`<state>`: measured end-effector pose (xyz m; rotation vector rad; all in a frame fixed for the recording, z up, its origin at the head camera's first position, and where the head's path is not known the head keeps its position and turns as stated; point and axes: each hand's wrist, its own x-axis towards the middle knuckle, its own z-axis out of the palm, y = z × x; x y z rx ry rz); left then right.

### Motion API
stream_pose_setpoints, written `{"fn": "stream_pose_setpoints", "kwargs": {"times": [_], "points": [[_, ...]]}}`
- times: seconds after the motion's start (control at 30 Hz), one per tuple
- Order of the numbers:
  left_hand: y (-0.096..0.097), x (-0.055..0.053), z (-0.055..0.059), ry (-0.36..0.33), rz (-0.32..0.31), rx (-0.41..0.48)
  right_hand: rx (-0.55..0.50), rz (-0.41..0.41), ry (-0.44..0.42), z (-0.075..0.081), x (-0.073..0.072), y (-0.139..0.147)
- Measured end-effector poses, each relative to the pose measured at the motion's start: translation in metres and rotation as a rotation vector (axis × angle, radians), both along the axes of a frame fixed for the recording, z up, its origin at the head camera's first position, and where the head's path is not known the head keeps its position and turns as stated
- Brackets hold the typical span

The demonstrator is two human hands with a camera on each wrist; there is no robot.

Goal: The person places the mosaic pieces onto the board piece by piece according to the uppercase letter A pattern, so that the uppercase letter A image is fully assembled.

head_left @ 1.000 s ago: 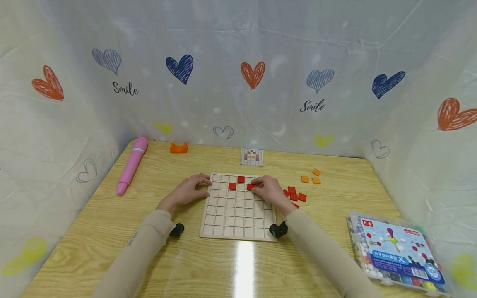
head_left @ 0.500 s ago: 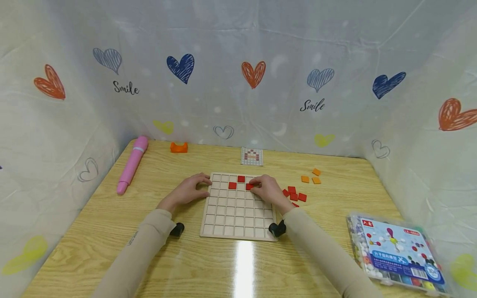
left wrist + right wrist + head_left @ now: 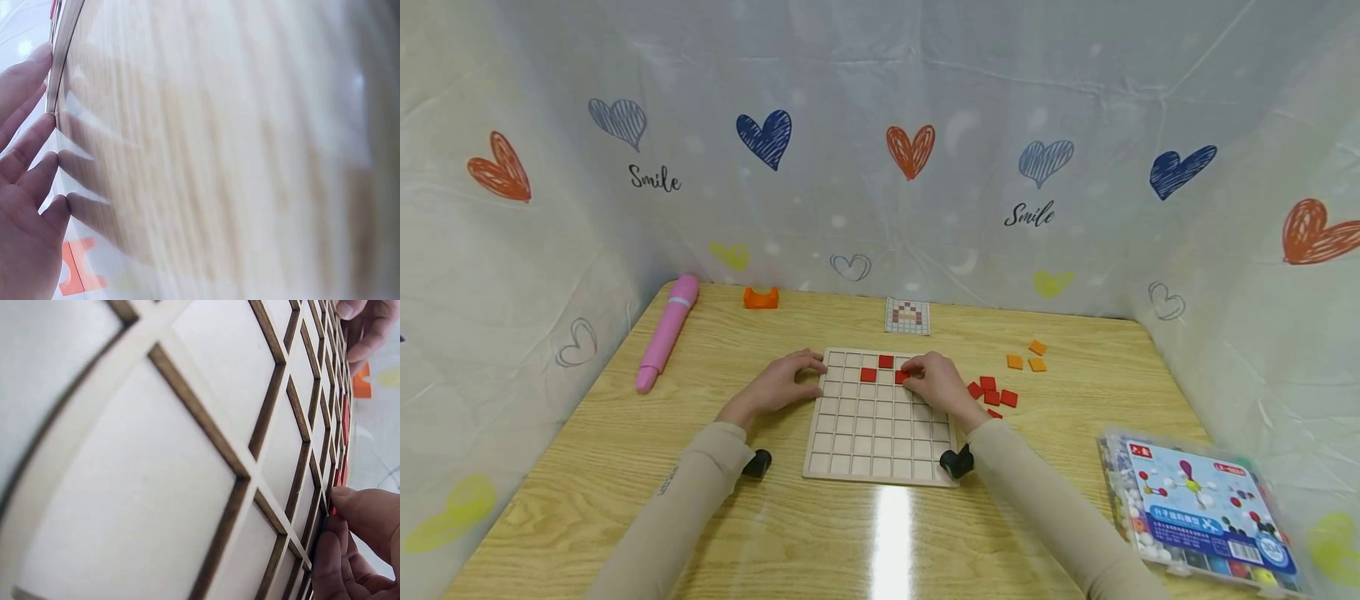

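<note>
A pale wooden grid board (image 3: 882, 428) lies on the table. My left hand (image 3: 778, 382) rests its fingertips and thumb against the board's left edge; the left wrist view shows those fingers (image 3: 28, 156) fairly straight. With thumb and fingertips my right hand (image 3: 938, 383) pinches a red square tile (image 3: 902, 377) at a cell in the second row from the back. Its seating in that cell is partly hidden by the fingers. One red tile (image 3: 886, 362) sits in the back row, and another red tile (image 3: 868, 375) in the second row, left of it.
Several loose red tiles (image 3: 992, 398) lie right of the board, with orange tiles (image 3: 1015, 362) behind them. A pattern card (image 3: 907, 317), an orange holder (image 3: 761, 298) and a pink microphone-shaped object (image 3: 667, 333) are farther back. A clear box (image 3: 1206, 508) stands front right.
The right hand has shifted the red tile very slightly left at its cell. The left hand stays at the board's edge.
</note>
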<state>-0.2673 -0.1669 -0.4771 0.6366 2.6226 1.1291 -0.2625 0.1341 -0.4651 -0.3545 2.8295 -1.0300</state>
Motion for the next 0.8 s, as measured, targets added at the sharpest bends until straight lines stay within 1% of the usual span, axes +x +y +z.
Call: {"fn": "stream_pose_setpoints", "kwargs": {"times": [0.3, 0.53, 0.63, 0.8], "points": [[-0.001, 0.000, -0.002, 0.015, -0.008, 0.003, -0.001, -0.004, 0.014, -0.005, -0.003, -0.001], [-0.001, -0.002, -0.003, 0.001, -0.003, 0.003, 0.002, -0.014, 0.002, -0.006, -0.004, -0.001], [-0.001, -0.002, -0.003, 0.001, -0.002, 0.006, -0.027, -0.043, -0.008, -0.006, 0.000, 0.001], [-0.001, -0.002, -0.004, -0.003, 0.003, 0.008, -0.137, -0.101, -0.019, -0.002, 0.015, 0.010]]}}
